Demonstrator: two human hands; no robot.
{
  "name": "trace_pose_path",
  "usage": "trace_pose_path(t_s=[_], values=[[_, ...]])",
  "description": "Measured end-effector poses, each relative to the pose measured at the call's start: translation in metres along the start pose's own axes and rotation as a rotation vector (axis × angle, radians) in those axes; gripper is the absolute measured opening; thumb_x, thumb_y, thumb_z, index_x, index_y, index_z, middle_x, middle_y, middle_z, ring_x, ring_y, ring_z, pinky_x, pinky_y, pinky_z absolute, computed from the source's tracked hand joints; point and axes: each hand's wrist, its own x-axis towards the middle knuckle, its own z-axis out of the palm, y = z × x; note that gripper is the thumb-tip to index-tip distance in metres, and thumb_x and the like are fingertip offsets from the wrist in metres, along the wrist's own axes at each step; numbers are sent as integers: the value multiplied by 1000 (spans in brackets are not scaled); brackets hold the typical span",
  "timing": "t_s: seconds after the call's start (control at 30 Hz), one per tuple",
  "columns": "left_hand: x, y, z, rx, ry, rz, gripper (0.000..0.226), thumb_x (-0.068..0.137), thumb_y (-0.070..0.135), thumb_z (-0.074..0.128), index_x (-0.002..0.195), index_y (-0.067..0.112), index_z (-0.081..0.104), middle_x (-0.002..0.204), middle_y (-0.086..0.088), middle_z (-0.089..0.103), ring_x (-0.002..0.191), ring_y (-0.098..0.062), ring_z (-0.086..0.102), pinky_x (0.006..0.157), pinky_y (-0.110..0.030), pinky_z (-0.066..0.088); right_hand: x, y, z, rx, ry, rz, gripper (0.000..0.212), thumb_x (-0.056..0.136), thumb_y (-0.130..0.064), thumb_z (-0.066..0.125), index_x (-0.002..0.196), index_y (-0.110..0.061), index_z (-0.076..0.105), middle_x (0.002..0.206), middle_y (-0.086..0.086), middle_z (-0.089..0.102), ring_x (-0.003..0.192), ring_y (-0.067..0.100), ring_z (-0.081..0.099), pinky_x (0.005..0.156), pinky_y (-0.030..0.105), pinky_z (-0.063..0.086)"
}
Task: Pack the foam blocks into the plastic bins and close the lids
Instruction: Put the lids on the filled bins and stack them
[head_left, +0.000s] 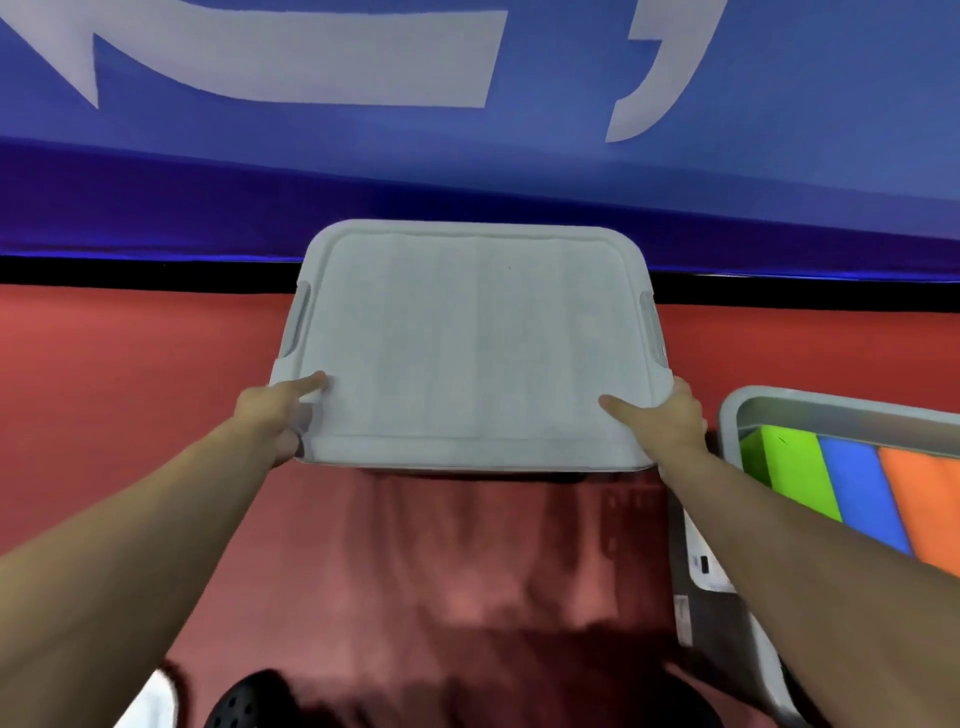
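Observation:
A pale grey plastic lid (472, 343) is held out flat in front of me above the red floor. My left hand (278, 415) grips its near left corner, thumb on top and fingers underneath. My right hand (662, 418) grips the near right corner the same way. To the right stands an open grey plastic bin (737, 410) with a green foam block (795, 467), a blue foam block (862, 493) and an orange foam block (924, 509) side by side inside. No bin shows under the lid.
Red floor (130, 389) spreads under the lid and to the left. A blue banner with white shapes (519, 156) forms the backdrop. A black shoe (244, 701) shows at the bottom edge. White labels (698, 561) are on the bin's side.

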Motion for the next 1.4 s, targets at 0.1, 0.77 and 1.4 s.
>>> trace_pose_path(t_s=[0.1, 0.77, 1.4], values=[[21, 8, 8, -14, -45, 144, 52, 86, 18, 79, 130, 2, 57, 122, -13, 69, 97, -31, 69, 75, -45, 58, 23, -5, -1, -47, -79, -46, 116, 47, -68, 87, 145, -25, 41, 137, 6, 53, 130, 32, 47, 111, 49, 42], [-257, -88, 15, 550, -357, 308, 61, 94, 53, 63, 141, 15, 56, 140, 0, 59, 128, -20, 56, 113, -42, 42, -211, 88, -132, -212, -228, 27, 97, 69, -69, 80, 144, -14, 53, 150, 11, 45, 142, 27, 42, 119, 42, 33], [-275, -143, 16, 470, -389, 111, 36, 99, 43, 60, 123, 15, 61, 118, 2, 64, 113, -24, 63, 96, -41, 51, -208, 97, -133, 15, -314, 197, 64, 92, -63, 58, 114, -4, 73, 95, 4, 77, 90, 20, 71, 81, 31, 52]])
